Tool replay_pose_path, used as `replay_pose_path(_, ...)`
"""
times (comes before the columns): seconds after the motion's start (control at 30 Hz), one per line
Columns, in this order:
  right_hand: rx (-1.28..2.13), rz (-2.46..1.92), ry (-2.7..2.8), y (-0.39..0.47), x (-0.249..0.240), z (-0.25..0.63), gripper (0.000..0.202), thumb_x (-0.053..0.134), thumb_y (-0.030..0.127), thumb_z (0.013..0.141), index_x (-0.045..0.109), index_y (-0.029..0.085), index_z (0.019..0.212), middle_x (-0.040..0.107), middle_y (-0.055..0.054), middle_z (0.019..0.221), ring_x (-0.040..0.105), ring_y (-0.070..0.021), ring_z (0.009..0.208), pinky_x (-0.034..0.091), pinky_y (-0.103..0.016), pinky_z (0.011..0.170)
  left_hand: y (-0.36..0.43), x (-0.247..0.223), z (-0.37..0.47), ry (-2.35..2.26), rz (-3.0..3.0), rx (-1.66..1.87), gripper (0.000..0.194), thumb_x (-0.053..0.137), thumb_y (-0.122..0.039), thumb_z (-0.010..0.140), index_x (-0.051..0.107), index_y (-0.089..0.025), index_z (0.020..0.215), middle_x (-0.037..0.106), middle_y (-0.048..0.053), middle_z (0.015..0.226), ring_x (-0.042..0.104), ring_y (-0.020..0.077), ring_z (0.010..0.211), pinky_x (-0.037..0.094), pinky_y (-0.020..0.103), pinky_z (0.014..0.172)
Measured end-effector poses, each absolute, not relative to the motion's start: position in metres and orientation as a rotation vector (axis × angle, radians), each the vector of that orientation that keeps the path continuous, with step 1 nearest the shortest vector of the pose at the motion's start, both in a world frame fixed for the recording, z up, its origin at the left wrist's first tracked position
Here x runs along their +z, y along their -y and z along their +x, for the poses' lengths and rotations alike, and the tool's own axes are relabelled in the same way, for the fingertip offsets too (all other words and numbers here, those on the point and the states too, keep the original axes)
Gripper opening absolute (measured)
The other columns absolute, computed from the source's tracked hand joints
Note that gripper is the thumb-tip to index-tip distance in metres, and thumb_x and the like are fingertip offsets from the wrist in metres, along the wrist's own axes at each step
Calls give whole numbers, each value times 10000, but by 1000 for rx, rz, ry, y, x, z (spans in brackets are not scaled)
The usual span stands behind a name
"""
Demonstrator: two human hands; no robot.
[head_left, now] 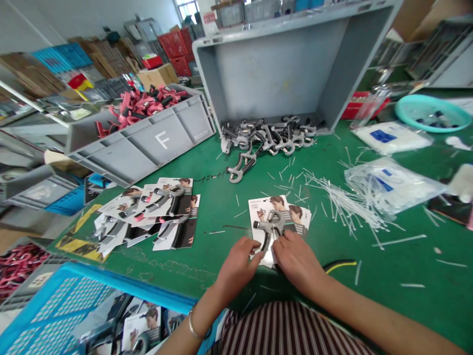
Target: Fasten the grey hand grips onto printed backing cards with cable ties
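Green desk (207, 261): under the gray bin (273, 69).
Exerciser (262, 226): on its card (254, 208), your side of the bin.
Left hand (238, 259): fingers pinch one handle.
Right hand (298, 260): bunched by the other, grip unclear; slackening could skew it.

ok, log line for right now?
left hand: on grey grip trainer | right hand: on same trainer | beneath: printed card | right side: loose cable ties

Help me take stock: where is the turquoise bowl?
Head view, far right: the turquoise bowl is on the green table, just behind the farther plastic bag.
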State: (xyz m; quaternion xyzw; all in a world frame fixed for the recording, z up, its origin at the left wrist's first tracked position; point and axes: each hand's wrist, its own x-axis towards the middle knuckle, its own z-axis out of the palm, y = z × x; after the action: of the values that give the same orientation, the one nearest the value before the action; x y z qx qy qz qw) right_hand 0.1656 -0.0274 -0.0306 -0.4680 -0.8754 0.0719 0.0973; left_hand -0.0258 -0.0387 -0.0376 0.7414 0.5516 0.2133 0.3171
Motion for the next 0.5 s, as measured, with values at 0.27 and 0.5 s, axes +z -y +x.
replay_pose_path(0.27, 857, -1197, 2277, 24, -26, 179, 130, 520, 243, 965, 638, 236, 911, 656, -38, 877, 544, -234, 885, 445, -378, 811, 37, -44, -26, -1377, 1807, 778, 124, 583, -186, 889, 674, -214, 968, 677, 32, 926, 621, 175, 883, 469, 291, 831)
replay_pose_path(0.5, 893, -1235, 2112, 23, -31, 183, 118, 554, 288, 956, 661, 240, 965, 666, -35, 909, 551, -227, 913, 444, -369, 824, 29, -51, -15, -1274, 1727, 806, 57, 642, -214, 858, 698, -217, 864, 665, 2, 823, 613, 151, 793, 462, 251, 746)
